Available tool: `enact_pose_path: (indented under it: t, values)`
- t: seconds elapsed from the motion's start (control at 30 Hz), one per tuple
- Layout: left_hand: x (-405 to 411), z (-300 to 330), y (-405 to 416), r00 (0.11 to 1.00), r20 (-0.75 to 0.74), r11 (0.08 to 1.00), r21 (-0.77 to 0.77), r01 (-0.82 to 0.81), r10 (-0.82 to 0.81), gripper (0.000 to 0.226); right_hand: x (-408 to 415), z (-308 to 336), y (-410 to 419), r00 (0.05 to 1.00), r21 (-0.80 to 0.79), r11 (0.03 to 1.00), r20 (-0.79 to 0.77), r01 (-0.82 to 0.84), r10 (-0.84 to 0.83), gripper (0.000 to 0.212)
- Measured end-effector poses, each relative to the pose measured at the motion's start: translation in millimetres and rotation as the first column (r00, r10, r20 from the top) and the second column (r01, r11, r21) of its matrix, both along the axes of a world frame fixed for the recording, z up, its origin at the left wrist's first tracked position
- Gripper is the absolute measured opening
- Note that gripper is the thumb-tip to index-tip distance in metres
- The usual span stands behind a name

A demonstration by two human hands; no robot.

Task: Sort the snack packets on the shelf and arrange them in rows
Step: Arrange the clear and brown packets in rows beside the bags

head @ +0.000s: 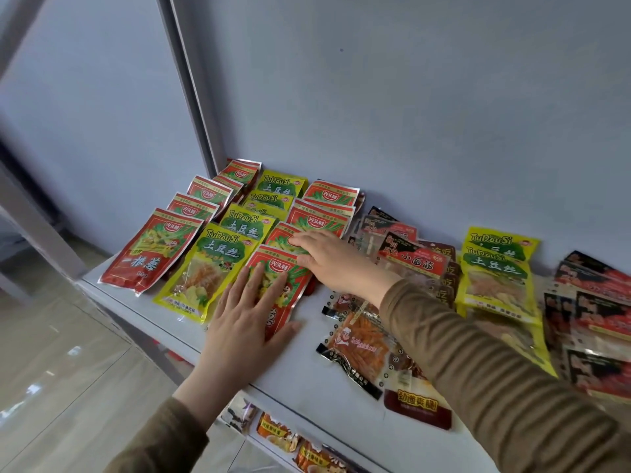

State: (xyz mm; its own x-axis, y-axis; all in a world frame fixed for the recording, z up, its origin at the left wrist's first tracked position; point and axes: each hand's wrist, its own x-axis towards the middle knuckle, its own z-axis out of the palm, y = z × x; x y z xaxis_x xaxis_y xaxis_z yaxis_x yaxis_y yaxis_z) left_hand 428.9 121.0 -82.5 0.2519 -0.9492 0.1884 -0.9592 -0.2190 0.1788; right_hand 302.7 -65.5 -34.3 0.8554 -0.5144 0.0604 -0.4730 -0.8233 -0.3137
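Squaring the front red packet [283,288] near the shelf [307,377] front edge: keep left hand [246,322] flat, fingers spread; right hand [327,257] fingertips steady the packet behind; align edges

The white shelf [300,373] carries snack packets lying flat. At its left end stand three rows: red packets [150,249], yellow potato-shred packets [205,271], then red packets [321,216] again. To the right lie dark mixed packets [362,346], unsorted, a yellow pile [495,278] and more dark red packets [594,322].
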Motion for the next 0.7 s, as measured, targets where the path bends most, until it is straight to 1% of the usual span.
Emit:
enact_pose_path:
  t: [0.17,0.2,0.3,0.37,0.47,0.5,0.57,0.63,0.7]
  values:
    - [1.5,2.8,5.9,1.0,-0.006,1.0,0.025,0.005,-0.005,0.083,-0.4,-1.5,0.3,0.999,-0.029,0.999,-0.038,-0.014,0.013,0.054]
    - [1.5,4.0,6.2,1.0,-0.009,1.0,0.026,0.005,-0.004,0.084,-0.7,-1.1,1.3,0.999,-0.057,0.998,-0.042,-0.014,0.012,0.054]
    - [3.1,7.2,5.6,1.0,-0.006,1.0,-0.002,-0.014,0.014,0.088,0.5,-2.4,9.8,0.998,-0.216,0.976,-0.053,-0.026,0.015,0.058]
    - [5.0,8.2,5.1,1.0,-0.022,1.0,-0.007,-0.012,0.011,0.087,1.1,-4.2,17.8,0.996,-0.272,0.961,-0.082,-0.047,0.025,0.061]
    - [7.1,8.4,5.4,1.0,-0.016,0.999,0.041,0.008,-0.008,0.084,-0.7,-5.4,27.9,0.99,-0.234,0.972,-0.138,-0.035,0.003,0.062]
    - [6.9,9.6,5.2,1.0,-0.016,0.999,0.042,0.006,-0.005,0.085,-2.5,-4.1,30.9,0.994,-0.222,0.975,-0.108,-0.014,-0.01,0.06]
    - [2.3,15.5,3.1,0.999,-0.047,1.0,-0.004,-0.003,0.002,0.086,-10.2,3.2,35.6,0.998,-0.175,0.982,0.034,0.064,-0.059,0.056]
    - [-7.6,22.2,0.3,0.998,-0.066,0.998,-0.064,0.018,-0.022,0.085,-27.0,14.9,36.4,0.972,-0.079,0.981,0.17,0.175,-0.16,0.05]
    - [-22.1,27.5,-3.8,0.992,-0.079,0.991,-0.103,0.085,-0.093,0.081,-57.6,26.9,31.7,0.922,-0.001,0.95,0.241,0.312,-0.303,0.044]
